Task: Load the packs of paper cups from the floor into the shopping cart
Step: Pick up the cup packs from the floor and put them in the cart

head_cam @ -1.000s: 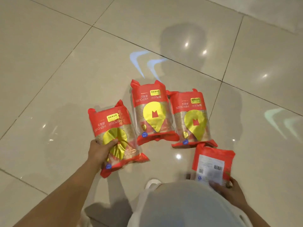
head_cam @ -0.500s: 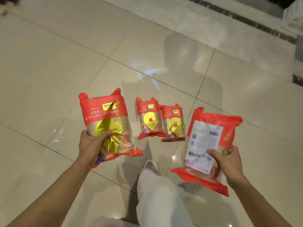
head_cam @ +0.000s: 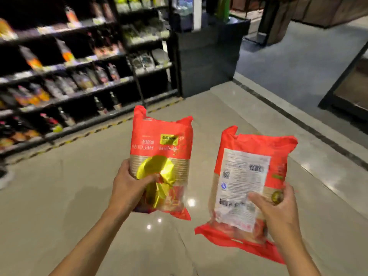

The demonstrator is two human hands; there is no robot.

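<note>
I hold two red packs of paper cups up in front of me, above the tiled floor. My left hand grips the lower part of the left pack, whose front shows a gold emblem. My right hand grips the lower right of the right pack, which shows its white back label with a barcode. The two packs hang side by side without touching. The other packs on the floor and the shopping cart are out of view.
Dark store shelves stocked with goods run along the left, edged by a yellow-black floor stripe. A dark counter block stands ahead. Another dark fixture is at the right. Beige tiled floor lies between.
Both packs have been lifted off the floor and raised. My view has swung up from the floor to the aisle, and the two packs left on the floor have dropped out of sight.
</note>
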